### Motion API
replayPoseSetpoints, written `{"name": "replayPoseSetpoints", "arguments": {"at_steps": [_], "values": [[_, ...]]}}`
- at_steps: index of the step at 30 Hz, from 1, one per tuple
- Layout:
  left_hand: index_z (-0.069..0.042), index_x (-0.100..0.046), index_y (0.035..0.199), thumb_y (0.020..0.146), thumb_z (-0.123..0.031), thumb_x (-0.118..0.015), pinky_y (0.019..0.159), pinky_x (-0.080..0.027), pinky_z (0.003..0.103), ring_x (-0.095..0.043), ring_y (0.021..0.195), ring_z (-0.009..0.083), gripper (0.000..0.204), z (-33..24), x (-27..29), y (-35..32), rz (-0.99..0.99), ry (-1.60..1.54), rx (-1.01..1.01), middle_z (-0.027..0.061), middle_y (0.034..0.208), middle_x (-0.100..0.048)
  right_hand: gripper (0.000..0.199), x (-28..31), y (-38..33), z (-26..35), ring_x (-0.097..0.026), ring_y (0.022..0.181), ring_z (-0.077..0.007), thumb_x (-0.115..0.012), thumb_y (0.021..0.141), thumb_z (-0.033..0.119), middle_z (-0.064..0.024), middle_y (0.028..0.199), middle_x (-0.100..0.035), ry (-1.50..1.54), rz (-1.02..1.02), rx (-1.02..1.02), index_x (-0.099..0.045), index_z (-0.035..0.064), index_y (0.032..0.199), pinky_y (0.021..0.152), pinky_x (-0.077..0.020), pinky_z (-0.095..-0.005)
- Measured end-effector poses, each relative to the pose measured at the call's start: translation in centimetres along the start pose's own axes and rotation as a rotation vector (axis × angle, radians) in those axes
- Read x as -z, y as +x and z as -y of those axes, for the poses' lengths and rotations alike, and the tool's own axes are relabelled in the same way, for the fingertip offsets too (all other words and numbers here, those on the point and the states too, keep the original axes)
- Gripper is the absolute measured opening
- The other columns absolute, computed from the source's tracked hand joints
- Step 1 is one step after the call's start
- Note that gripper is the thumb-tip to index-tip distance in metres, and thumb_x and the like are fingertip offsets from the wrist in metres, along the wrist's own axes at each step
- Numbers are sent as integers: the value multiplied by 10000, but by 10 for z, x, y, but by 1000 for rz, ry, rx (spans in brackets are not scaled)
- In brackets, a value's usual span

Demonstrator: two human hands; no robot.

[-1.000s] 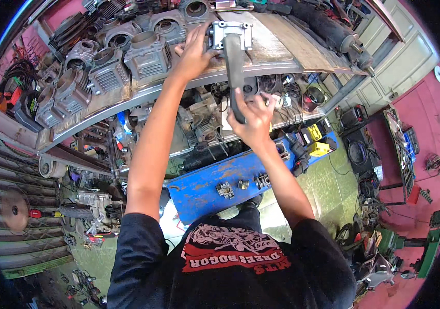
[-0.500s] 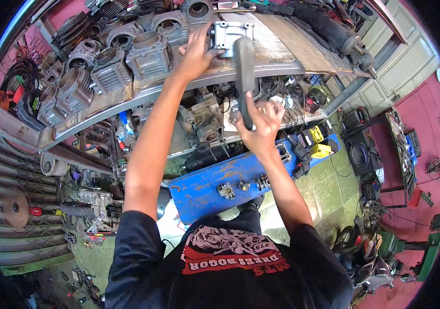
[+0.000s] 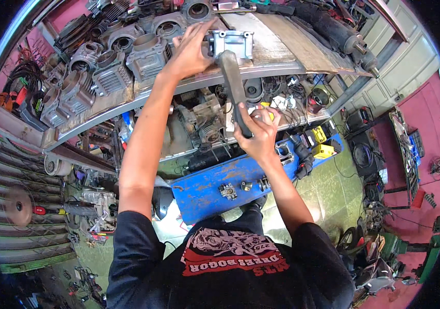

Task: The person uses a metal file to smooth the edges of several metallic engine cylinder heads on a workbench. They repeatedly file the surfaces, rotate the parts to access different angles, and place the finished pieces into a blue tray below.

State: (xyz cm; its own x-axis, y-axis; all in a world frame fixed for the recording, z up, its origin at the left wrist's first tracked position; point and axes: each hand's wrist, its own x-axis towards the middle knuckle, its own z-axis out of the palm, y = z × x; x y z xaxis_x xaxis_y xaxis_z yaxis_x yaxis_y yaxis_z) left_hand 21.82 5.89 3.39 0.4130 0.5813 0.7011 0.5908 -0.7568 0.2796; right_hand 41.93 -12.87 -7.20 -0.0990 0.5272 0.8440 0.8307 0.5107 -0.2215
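A silver, boxy engine casting (image 3: 233, 44) with bolt bosses at its upper corners stands near the front edge of the wooden-topped bench. My left hand (image 3: 189, 54) grips its left side, the thumb low and the fingers reaching up toward the back. In my right hand (image 3: 259, 131) is a long grey-brown bar-like tool (image 3: 234, 85). The fingers wrap its lower end, with the index finger laid along it. The tool's upper end overlaps the lower left of the casting; whether it touches cannot be told. Its exact kind does not show.
Several grey engine cylinders (image 3: 150, 59) crowd the bench's left side. A dark exhaust muffler (image 3: 341, 38) lies at the back right. Below, a shelf (image 3: 178, 144) holds loose engine parts. Nearer me, a blue bench (image 3: 204, 188) carries a carburetor (image 3: 227, 191) and yellow boxes (image 3: 323, 151).
The tool's upper end has come down and left, from the casting's right side to its lower left. My left hand has shifted slightly left, still at the casting.
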Motion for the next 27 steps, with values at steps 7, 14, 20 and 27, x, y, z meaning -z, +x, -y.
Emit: {"name": "replayPoseSetpoints", "arguments": {"at_steps": [7, 14, 20, 27], "values": [[-220, -592, 1350, 624, -197, -864, 1039, -271, 534, -427, 1431, 225, 775, -6, 14, 9, 107, 91, -160, 41, 1441, -568, 574, 13, -5, -7, -623, 850, -205, -782, 678, 139, -20, 699, -664, -59, 70, -21, -734, 100, 1248, 1016, -372, -457], [-214, -637, 1290, 612, -187, -878, 999, -273, 543, -430, 1431, 212, 720, -17, 6, 17, 70, 183, -215, -32, 1369, -635, 594, 18, -7, -14, -588, 829, -189, -794, 673, 174, -9, 649, -619, -58, 43, -44, -734, 161, 1264, 1020, -358, -461], [-263, -635, 1295, 647, -146, -856, 982, -285, 607, -431, 1427, 214, 694, 1, -22, 23, -22, 205, -162, -57, 1341, -651, 585, 16, -1, -18, -611, 895, -205, -792, 693, 165, -44, 758, -694, -73, 83, -118, -725, 106, 1271, 1036, -363, -455], [-251, -527, 1427, 682, -330, -856, 1030, -255, 647, -357, 1460, 288, 818, -17, -21, 14, 72, 150, 61, 74, 1462, -557, 573, 13, 0, -26, -619, 894, -217, -779, 729, 161, -39, 801, -718, -25, 11, -165, -711, 139, 1298, 1038, -353, -456]]}}
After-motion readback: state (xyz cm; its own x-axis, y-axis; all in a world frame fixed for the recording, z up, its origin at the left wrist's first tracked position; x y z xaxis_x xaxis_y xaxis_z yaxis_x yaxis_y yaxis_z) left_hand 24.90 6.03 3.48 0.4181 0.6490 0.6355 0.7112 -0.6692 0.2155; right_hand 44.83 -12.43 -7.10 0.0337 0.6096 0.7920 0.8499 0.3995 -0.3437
